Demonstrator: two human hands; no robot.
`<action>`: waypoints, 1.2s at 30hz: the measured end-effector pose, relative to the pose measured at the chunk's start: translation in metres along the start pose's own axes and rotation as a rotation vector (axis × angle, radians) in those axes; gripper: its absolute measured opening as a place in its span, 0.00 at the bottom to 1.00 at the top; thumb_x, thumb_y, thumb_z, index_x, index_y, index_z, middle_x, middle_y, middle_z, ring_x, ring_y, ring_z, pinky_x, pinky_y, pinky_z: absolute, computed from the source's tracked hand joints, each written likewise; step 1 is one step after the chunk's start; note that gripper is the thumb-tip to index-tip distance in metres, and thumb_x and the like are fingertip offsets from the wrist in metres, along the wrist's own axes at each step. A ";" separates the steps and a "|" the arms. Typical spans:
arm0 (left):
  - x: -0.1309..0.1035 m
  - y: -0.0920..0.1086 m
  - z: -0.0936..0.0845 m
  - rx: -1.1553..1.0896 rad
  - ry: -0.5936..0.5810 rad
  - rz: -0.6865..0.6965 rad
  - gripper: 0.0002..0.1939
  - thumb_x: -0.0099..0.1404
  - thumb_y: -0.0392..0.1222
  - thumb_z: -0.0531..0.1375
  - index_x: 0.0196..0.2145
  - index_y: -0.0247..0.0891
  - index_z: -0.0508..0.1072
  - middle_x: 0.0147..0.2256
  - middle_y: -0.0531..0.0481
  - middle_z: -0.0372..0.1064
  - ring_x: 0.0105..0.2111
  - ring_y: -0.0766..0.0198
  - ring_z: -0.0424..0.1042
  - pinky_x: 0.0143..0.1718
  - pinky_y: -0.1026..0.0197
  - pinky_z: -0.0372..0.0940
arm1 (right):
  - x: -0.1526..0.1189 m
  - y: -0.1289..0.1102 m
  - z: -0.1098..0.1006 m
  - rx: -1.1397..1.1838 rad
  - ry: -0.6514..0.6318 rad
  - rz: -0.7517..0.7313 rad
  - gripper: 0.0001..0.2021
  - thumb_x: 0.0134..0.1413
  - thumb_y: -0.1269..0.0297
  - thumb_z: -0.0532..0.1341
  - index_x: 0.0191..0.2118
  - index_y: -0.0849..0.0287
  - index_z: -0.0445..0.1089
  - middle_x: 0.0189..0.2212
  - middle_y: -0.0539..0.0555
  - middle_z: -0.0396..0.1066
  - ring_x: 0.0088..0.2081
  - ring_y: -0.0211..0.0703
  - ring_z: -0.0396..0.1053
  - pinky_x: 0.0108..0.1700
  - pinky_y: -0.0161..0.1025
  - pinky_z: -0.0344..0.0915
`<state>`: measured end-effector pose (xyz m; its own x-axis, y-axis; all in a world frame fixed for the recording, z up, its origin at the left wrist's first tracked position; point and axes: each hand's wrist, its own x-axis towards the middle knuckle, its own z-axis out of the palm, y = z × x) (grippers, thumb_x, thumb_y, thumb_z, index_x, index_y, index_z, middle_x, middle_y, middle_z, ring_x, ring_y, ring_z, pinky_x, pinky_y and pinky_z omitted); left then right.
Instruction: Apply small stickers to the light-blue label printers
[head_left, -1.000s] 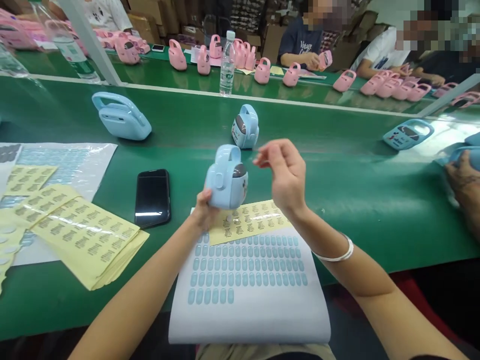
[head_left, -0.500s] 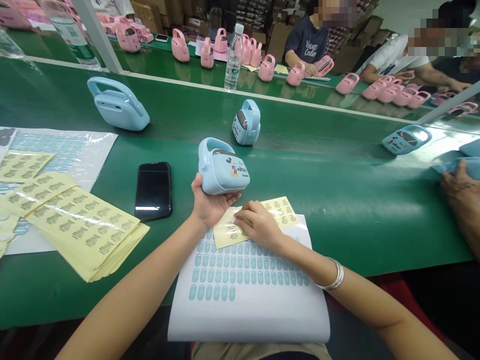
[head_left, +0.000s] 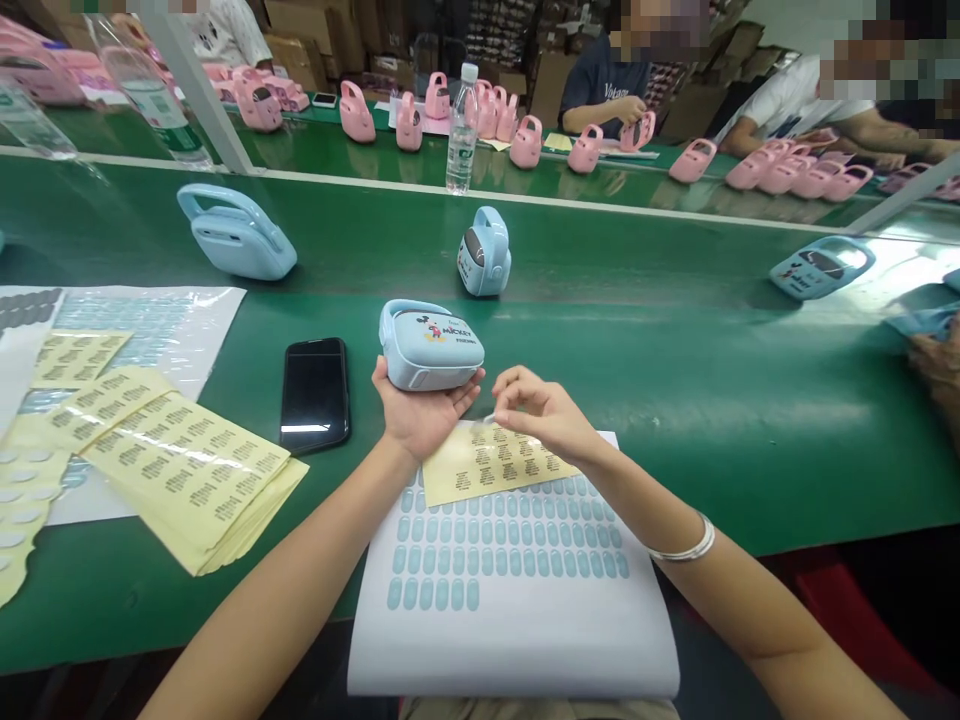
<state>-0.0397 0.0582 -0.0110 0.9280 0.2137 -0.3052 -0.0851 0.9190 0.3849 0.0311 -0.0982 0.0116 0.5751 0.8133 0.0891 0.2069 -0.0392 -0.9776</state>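
A light blue portable speaker (head_left: 436,350) with a carrying handle and a Mickey print rests in my left hand (head_left: 416,418), tipped back with its underside edge towards me. The fingers curl beneath it. My right hand (head_left: 546,412) pinches a small clear sticker (head_left: 487,419) between thumb and forefinger, just above a yellow label sheet (head_left: 499,465) printed with small dark text. Under that sheet lies a white sheet (head_left: 517,640) with rows of pale blue oval stickers, its near end curving over the table's edge.
Left of my hands lie a black phone (head_left: 315,393) and a stack of yellow label sheets (head_left: 199,455). More blue speakers (head_left: 485,252) stand farther back, with a water bottle (head_left: 462,130) behind. Pink speakers (head_left: 526,143) line the far table, where people sit. A co-worker's hand (head_left: 937,350) is at right.
My right hand has lifted off the yellow sheet with a small clear sticker in its fingertips. My left hand has tipped the speaker back, showing its lower edge.
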 end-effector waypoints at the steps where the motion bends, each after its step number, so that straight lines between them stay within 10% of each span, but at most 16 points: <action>1: 0.000 0.001 0.001 -0.010 0.002 0.004 0.45 0.55 0.71 0.39 0.52 0.30 0.65 0.43 0.34 0.69 0.45 0.46 0.69 0.41 0.52 0.64 | 0.004 -0.003 0.002 -0.075 0.094 -0.096 0.08 0.46 0.60 0.64 0.25 0.57 0.69 0.36 0.52 0.62 0.39 0.41 0.64 0.43 0.42 0.63; 7: -0.004 0.002 0.006 -0.065 0.024 0.020 0.40 0.57 0.69 0.40 0.51 0.36 0.66 0.45 0.38 0.68 0.43 0.49 0.69 0.39 0.52 0.66 | 0.030 -0.012 0.017 -0.280 0.251 -0.323 0.04 0.48 0.67 0.63 0.25 0.57 0.69 0.42 0.54 0.65 0.52 0.47 0.62 0.54 0.47 0.59; 25: -0.009 -0.001 0.008 -0.083 -0.031 0.004 0.39 0.57 0.69 0.40 0.50 0.36 0.67 0.44 0.38 0.68 0.48 0.47 0.67 0.43 0.50 0.65 | 0.048 -0.010 0.025 -0.329 0.295 -0.294 0.03 0.45 0.69 0.62 0.25 0.59 0.69 0.40 0.56 0.63 0.43 0.43 0.64 0.31 0.35 0.67; 36: -0.014 -0.001 0.015 -0.097 -0.019 0.034 0.36 0.59 0.66 0.40 0.50 0.37 0.67 0.40 0.41 0.70 0.43 0.52 0.69 0.40 0.53 0.67 | 0.047 0.012 0.035 -0.690 0.448 -0.540 0.06 0.53 0.66 0.58 0.26 0.56 0.68 0.39 0.57 0.64 0.46 0.52 0.63 0.49 0.54 0.60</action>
<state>-0.0470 0.0494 0.0055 0.9307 0.2399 -0.2762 -0.1505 0.9392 0.3086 0.0327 -0.0406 -0.0028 0.4842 0.5321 0.6945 0.8652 -0.1733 -0.4705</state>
